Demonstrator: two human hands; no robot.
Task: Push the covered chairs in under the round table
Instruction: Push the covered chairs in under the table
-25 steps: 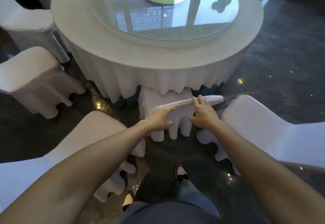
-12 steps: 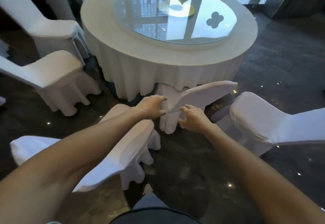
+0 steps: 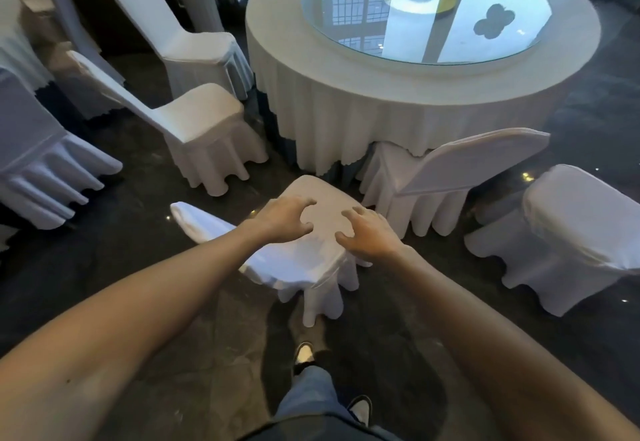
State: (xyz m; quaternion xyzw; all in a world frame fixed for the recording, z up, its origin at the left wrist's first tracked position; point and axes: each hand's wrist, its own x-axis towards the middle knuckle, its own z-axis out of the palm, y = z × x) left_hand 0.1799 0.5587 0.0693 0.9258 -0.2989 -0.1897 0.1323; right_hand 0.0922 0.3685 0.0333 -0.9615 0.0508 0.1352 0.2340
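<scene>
At the left of the frame two covered chairs (image 3: 204,129) stand apart from the round surface (image 3: 398,94). At center, your left hand (image 3: 282,219) and right hand (image 3: 370,236) hover with fingers spread and curled, holding nothing, over the seat of the nearest chair (image 3: 311,260), which stands clear of the cloth. Right of it, another chair (image 3: 433,177) sits tucked under the surface's cloth.
</scene>
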